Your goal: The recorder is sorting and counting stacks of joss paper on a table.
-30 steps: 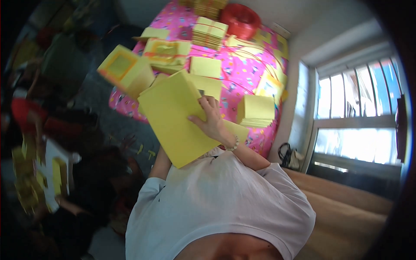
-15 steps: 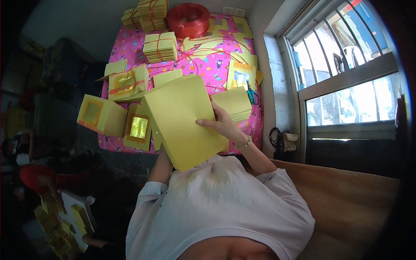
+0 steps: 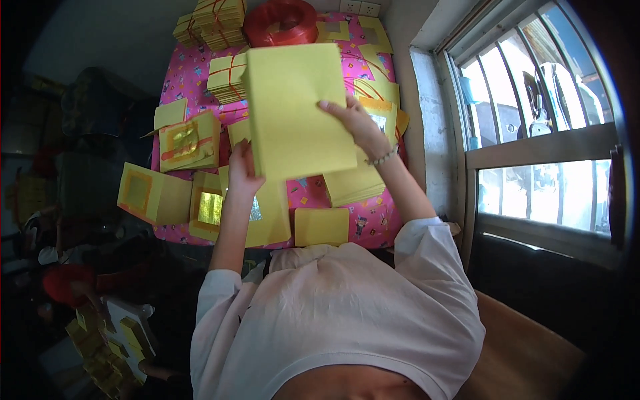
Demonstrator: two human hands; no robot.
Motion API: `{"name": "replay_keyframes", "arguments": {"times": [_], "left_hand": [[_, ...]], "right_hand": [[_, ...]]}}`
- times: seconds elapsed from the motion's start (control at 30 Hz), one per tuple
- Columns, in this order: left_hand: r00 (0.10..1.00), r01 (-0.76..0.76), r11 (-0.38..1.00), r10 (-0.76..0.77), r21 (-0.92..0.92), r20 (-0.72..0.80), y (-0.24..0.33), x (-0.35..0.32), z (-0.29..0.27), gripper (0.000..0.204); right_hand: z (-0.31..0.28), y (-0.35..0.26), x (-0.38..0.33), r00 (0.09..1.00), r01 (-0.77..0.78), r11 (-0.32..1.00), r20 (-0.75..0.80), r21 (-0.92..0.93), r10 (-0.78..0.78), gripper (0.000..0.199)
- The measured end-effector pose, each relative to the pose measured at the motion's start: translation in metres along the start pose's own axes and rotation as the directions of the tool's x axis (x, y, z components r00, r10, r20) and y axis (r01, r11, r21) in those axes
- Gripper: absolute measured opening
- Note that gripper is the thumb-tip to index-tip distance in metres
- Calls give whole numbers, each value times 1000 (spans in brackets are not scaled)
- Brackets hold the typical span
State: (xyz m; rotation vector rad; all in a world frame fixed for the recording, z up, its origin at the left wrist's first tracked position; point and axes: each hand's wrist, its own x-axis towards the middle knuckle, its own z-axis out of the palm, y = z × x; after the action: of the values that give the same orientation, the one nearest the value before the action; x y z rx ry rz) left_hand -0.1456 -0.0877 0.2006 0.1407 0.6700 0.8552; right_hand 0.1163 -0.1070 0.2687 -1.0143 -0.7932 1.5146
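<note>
Both my hands hold a thick yellow stack of paper sheets or card [image 3: 300, 113] tilted up above the table. My right hand [image 3: 363, 127] grips its right edge, thumb laid on the front face and fingers behind. At the lower left edge, my left hand [image 3: 244, 168] has its thumb by the corner; its fingers are partly hidden behind the stack. Beneath lie a yellow sheet [image 3: 272, 217] with a shiny patch, a small yellow piece [image 3: 321, 227] by the near edge, and a yellow pile [image 3: 357, 187] on the right.
The pink patterned tablecloth [image 3: 307, 193] carries cards with orange-framed squares [image 3: 189, 142], tied yellow bundles [image 3: 220, 25] and a red coil of plastic strapping [image 3: 280, 23]. A barred window [image 3: 543, 100] is at right. Other people work at a white table [image 3: 130, 320] at lower left.
The yellow stack has moved up and away from my body and turned more upright. My left hand, hidden behind it before, now shows at its left edge.
</note>
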Motion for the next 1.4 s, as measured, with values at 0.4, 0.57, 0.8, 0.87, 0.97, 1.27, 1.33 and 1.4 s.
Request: {"name": "replay_keyframes", "arguments": {"times": [0.4,0.57,0.8,0.87,0.97,1.27,1.33,1.4], "left_hand": [[838,-188,963,260,193,-480,-14,-133,-109,42],[764,-222,946,319,236,-560,-31,-140,-111,39],[754,-199,925,355,323,-553,-46,-127,-99,39],[743,-209,899,401,384,-535,-49,-130,-93,37],[752,-234,897,412,376,-515,-53,-132,-96,34],[735,-214,907,393,361,-553,-54,-133,-95,32],[737,-234,899,412,370,-535,-55,-136,-97,33],[732,-241,898,417,369,-538,-56,-140,-98,33]], "right_hand": [[-192,79,110,957,-90,996,-277,-15,82,38],[-203,116,104,931,-252,846,-357,-470,79,38],[-203,152,101,811,-429,323,-517,-843,-273,54],[-174,141,97,778,-484,193,-520,-854,-352,57],[-167,135,92,755,-451,90,-433,-888,-492,54],[-184,68,103,927,-150,950,-372,-272,40,32],[-194,48,105,929,-125,981,-365,-146,64,32],[-208,42,106,899,-159,981,-426,-115,96,31]]}}
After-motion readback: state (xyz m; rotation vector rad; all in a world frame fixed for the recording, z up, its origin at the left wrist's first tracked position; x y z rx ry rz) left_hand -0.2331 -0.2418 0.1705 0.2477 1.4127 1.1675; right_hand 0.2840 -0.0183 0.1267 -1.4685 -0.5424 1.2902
